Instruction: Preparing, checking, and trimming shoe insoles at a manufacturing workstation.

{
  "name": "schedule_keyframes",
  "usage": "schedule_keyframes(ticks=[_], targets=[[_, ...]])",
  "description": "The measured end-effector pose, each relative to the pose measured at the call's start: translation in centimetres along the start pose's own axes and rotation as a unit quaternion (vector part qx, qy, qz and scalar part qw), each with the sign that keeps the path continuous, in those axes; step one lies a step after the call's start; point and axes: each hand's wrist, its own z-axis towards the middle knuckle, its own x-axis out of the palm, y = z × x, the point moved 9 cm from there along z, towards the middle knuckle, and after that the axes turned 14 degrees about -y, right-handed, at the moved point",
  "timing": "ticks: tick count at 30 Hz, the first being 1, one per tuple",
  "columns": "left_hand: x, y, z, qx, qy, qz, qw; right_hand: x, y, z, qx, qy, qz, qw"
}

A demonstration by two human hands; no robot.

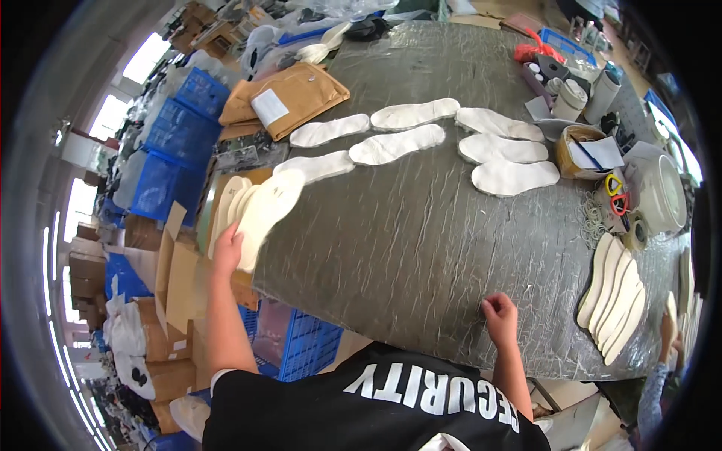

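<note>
At the table's left edge, my left hand grips the heel end of a cream shoe insole, thumb on top. Beside and partly under it lies a fanned stack of cream insoles. My right hand hovers over or rests on the near part of the dark table, fingers curled in, with nothing visible in them. White fuzzy insoles lie across the far half: several toward the left, such as one insole, and a column of three, including the nearest insole, toward the right.
Another fan of cream insoles lies at the right, near scissors, a tape roll and a clear tub. A brown padded envelope sits far left. Blue crates stand beyond. A co-worker's hand shows at far right.
</note>
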Motion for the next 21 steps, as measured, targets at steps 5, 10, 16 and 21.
schedule_keyframes(ticks=[5,10,16,21], targets=[[9.1,-2.9,3.2,0.13,-0.084,-0.064,0.986,5.2,1.8,-0.5,-0.045,0.031,-0.043,0.998],[22.0,-24.0,1.5,0.407,0.012,-0.082,0.91,8.3,4.0,-3.0,-0.069,0.1,-0.095,0.988],[29.5,-28.2,5.0,0.405,0.061,0.116,0.905,6.5,4.0,-5.4,-0.022,0.073,-0.086,0.993],[29.6,-32.2,-8.3,0.364,0.341,-0.043,0.866,4.6,1.4,-5.6,-0.023,0.002,0.0,1.0]])
